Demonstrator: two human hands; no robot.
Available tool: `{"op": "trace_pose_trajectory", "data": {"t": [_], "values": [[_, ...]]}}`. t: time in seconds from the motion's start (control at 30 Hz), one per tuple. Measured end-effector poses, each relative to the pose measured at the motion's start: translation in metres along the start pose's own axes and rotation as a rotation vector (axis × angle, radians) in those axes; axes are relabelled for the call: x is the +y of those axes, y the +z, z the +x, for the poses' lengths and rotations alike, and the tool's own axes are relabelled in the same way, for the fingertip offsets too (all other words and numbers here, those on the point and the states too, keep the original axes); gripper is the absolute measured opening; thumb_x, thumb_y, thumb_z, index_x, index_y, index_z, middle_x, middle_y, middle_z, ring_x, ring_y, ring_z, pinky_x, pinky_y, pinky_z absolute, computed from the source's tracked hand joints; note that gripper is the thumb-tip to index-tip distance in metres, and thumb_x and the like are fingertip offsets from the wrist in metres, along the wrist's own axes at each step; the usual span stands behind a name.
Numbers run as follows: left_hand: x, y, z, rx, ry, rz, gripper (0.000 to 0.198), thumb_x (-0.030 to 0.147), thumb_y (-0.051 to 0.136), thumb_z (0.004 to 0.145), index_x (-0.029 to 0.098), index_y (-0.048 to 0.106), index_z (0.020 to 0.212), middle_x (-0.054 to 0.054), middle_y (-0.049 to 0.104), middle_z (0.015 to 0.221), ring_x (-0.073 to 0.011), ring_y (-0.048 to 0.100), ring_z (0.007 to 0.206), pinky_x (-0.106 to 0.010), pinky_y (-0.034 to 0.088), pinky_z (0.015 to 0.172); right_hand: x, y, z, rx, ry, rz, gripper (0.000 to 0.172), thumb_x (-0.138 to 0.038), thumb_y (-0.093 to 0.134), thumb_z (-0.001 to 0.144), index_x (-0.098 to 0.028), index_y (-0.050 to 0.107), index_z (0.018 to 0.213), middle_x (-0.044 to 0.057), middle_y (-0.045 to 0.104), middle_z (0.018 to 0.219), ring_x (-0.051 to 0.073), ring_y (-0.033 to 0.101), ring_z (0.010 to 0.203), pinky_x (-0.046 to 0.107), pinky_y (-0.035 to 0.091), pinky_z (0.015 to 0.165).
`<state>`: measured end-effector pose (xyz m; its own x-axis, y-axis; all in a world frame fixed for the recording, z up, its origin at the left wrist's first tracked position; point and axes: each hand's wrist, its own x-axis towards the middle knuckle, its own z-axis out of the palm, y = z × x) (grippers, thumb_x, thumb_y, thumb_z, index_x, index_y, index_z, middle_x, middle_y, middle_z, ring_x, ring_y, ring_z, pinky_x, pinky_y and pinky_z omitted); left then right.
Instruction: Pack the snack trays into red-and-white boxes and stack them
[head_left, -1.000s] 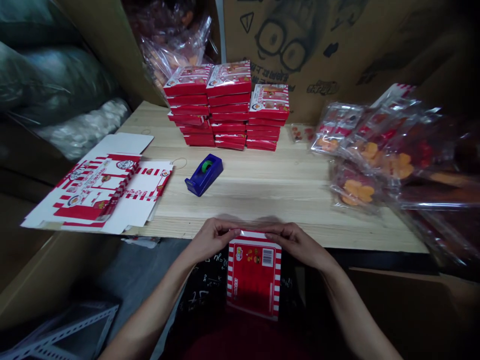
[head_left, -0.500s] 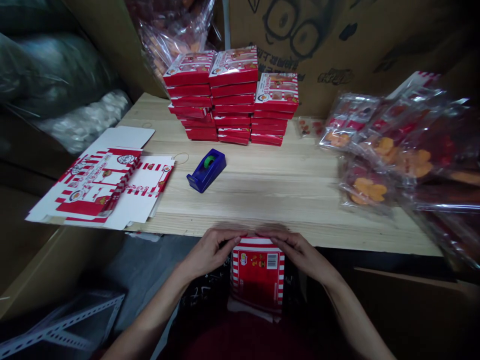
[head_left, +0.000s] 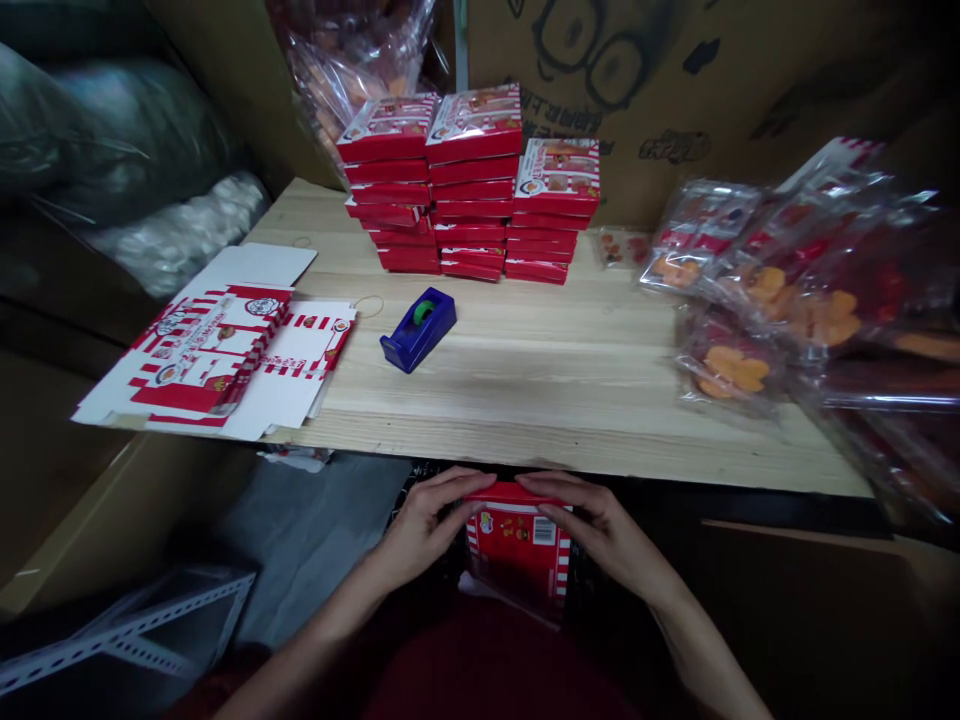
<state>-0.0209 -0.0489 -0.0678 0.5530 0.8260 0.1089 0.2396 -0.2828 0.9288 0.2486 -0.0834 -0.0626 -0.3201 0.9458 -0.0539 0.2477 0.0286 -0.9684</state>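
A red and white striped box (head_left: 519, 548) stands on my lap, below the front edge of the wooden table (head_left: 540, 400). My left hand (head_left: 426, 525) grips its top left corner, fingers curled over the upper edge. On the top right corner sits my right hand (head_left: 600, 528), its fingers pressed along the same edge. A barcode and small pictures show on the box face. Both hands are closed on the box, close to the table edge.
Three stacks of finished red boxes (head_left: 472, 190) stand at the table's back. A blue tape dispenser (head_left: 418, 329) lies mid-left. Flat unfolded box blanks (head_left: 217, 355) lie on the left. Clear bags with orange and red pieces (head_left: 795, 300) pile up on the right. Cardboard walls stand behind.
The box and both hands have come down and toward me, from the table's front edge to below it. The box top now looks folded shut.
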Motion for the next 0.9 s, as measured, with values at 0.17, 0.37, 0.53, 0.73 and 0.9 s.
{"op": "trace_pose_trajectory", "data": {"t": [0.17,0.37,0.53,0.73,0.9], "values": [[0.028,-0.005,0.008,0.071,-0.046,-0.092,0.029,0.026,0.061,0.1,0.029,0.073,0.127,-0.008,0.076,0.123,-0.0231,0.07,0.113,-0.041,0.057,0.1,-0.024,0.002,0.002,0.144,-0.03,0.068,0.024,-0.032,0.066,0.099,-0.04,0.077,0.119,0.003,0.078,0.121,0.024,0.07,0.118,0.049,0.056,0.104],[0.014,-0.083,0.077,0.52,-0.081,0.129,0.046,0.033,0.073,0.089,0.028,0.062,0.133,-0.01,0.052,0.156,-0.0295,0.044,0.147,-0.049,0.038,0.119,-0.028,-0.01,0.012,0.375,-0.052,0.032,0.019,-0.035,0.07,0.094,-0.037,0.082,0.109,0.004,0.081,0.115,0.028,0.073,0.114,0.051,0.059,0.101],[-0.036,-0.152,0.133,0.624,-0.305,0.192,0.023,0.037,0.081,0.074,0.018,0.071,0.082,-0.012,0.073,0.105,-0.0337,0.06,0.121,-0.045,0.045,0.105,-0.015,-0.007,0.016,0.406,-0.051,-0.004,0.019,-0.039,0.072,0.091,-0.038,0.083,0.107,0.005,0.082,0.113,0.03,0.076,0.111,0.051,0.062,0.099],[-0.051,-0.154,0.147,0.56,-0.379,-0.066,0.038,0.048,0.086,0.062,0.014,0.069,0.065,-0.011,0.075,0.084,-0.0216,0.065,0.075,-0.033,0.05,0.07,-0.018,-0.006,0.01,0.408,-0.07,-0.044,0.02,-0.04,0.07,0.092,-0.038,0.083,0.107,0.005,0.082,0.114,0.031,0.076,0.11,0.054,0.062,0.098],[-0.043,-0.147,0.134,0.64,-0.345,-0.223,0.041,0.052,0.082,0.064,0.013,0.07,0.074,-0.02,0.069,0.131,-0.0264,0.069,0.096,-0.032,0.053,0.07,-0.026,-0.012,0.005,0.447,-0.079,-0.037,0.02,-0.041,0.072,0.091,-0.036,0.083,0.107,0.006,0.081,0.116,0.032,0.075,0.113,0.055,0.061,0.1]]}}
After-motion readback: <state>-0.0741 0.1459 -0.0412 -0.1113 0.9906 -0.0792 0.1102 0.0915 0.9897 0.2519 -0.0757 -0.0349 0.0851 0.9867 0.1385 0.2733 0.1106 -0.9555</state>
